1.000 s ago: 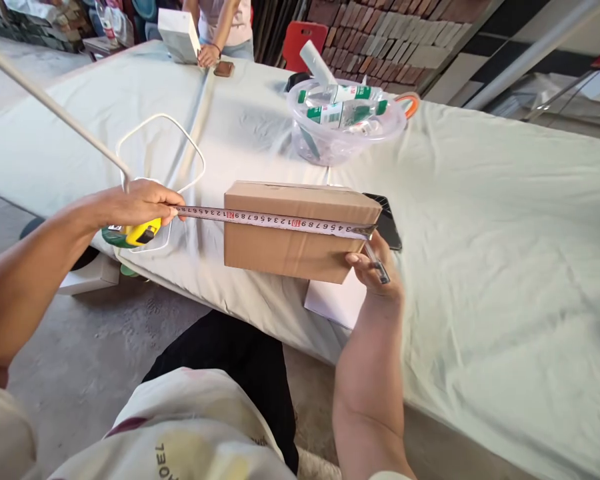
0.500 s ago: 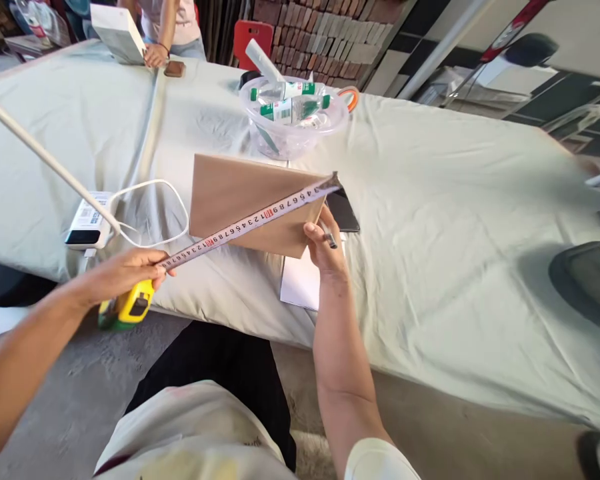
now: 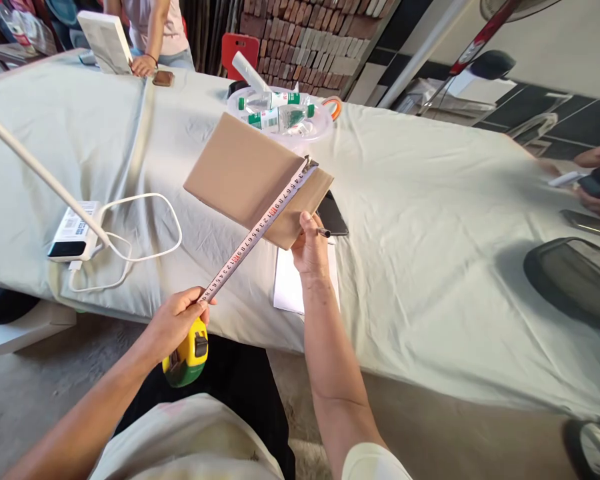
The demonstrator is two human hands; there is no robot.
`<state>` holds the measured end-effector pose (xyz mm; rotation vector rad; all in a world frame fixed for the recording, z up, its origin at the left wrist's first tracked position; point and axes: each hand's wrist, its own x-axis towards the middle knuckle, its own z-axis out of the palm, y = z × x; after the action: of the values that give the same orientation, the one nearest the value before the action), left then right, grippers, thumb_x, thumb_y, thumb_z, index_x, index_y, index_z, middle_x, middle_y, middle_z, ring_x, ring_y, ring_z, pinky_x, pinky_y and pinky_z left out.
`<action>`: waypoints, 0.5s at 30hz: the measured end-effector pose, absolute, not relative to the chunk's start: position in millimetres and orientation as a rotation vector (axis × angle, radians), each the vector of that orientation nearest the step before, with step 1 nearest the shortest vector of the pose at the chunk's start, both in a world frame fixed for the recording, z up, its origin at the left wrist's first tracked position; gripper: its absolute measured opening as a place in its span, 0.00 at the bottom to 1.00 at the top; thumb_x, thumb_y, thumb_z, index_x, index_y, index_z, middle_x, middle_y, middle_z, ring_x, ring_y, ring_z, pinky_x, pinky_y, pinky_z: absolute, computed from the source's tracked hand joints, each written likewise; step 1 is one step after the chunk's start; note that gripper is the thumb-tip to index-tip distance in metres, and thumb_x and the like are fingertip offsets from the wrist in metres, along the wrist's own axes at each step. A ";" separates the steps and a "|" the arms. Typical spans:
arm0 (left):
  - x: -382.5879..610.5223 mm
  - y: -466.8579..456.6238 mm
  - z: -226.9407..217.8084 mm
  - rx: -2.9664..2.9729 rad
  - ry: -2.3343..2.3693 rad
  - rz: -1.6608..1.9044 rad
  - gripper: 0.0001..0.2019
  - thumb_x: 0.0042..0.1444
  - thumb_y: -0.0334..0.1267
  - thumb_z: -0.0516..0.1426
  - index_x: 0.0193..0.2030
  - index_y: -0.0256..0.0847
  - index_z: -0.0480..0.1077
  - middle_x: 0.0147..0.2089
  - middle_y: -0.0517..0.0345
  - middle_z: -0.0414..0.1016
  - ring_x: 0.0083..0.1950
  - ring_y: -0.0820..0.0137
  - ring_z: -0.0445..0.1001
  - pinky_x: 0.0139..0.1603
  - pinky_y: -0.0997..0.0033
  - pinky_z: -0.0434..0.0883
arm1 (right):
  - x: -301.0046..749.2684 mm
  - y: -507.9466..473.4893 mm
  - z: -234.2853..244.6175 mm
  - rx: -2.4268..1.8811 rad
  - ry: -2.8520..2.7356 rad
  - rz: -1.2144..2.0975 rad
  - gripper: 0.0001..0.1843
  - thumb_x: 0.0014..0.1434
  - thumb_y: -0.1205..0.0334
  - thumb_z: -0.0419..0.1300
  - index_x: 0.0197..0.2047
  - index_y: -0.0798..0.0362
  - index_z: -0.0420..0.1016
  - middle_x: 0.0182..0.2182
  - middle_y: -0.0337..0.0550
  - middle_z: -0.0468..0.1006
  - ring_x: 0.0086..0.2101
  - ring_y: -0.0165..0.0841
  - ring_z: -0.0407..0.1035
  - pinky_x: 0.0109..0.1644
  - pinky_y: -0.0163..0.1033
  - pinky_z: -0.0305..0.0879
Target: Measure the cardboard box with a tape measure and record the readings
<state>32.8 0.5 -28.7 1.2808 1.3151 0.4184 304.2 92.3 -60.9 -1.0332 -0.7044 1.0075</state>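
Observation:
My left hand (image 3: 180,319) is closed on the drawn-out blade of a tape measure. Its yellow and green case (image 3: 189,353) hangs just below those fingers, in front of the table edge. The white blade (image 3: 255,232) runs slantwise up across a brown cardboard piece (image 3: 245,167), its metal hook near the far edge. My right hand (image 3: 311,245) grips the near right corner of the cardboard with the thumb on top. A pen (image 3: 323,232) sticks out between its fingers. Below the cardboard lie white paper (image 3: 289,283) and a dark phone (image 3: 333,215), both partly covered.
Behind the cardboard stands a clear plastic basin (image 3: 320,130) with several bottles. A white power bank (image 3: 75,230) with a looped cable lies left on the cloth-covered table (image 3: 420,267). Another person's hand (image 3: 144,65) rests by a white box (image 3: 106,41); more hands show far right.
My left hand has moved right and toward me with the tape case, so the blade slants more steeply. The cardboard has turned clockwise in my right hand. The view has shifted slightly.

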 end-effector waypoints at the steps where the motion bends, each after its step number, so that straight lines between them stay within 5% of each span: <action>1: 34.8 -0.4 -28.5 1.273 1.307 0.417 0.16 0.60 0.48 0.53 0.43 0.37 0.73 0.30 0.60 0.71 0.28 0.71 0.64 0.33 0.69 0.61 | 302.8 92.7 -60.9 -1.013 -0.717 1.008 0.30 0.46 0.36 0.70 0.47 0.45 0.75 0.42 0.42 0.81 0.43 0.38 0.76 0.46 0.45 0.76; 10: 35.5 -0.2 -33.4 1.220 1.272 0.443 0.16 0.60 0.47 0.55 0.43 0.35 0.73 0.30 0.60 0.71 0.28 0.72 0.65 0.33 0.70 0.61 | 303.4 92.2 -64.1 -1.000 -0.811 0.982 0.28 0.54 0.33 0.64 0.49 0.44 0.74 0.46 0.44 0.80 0.47 0.41 0.77 0.48 0.49 0.77; 15: 23.3 6.2 -35.5 1.060 1.146 0.494 0.15 0.58 0.47 0.60 0.42 0.36 0.74 0.28 0.60 0.72 0.28 0.72 0.66 0.31 0.72 0.63 | 297.5 105.7 -79.3 -1.002 -0.981 0.858 0.48 0.49 0.31 0.67 0.67 0.38 0.60 0.60 0.48 0.74 0.60 0.46 0.71 0.62 0.58 0.71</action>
<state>23.3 6.2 -35.5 1.0604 1.1463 0.4935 297.5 105.7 -79.3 -1.0023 -0.9806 0.8581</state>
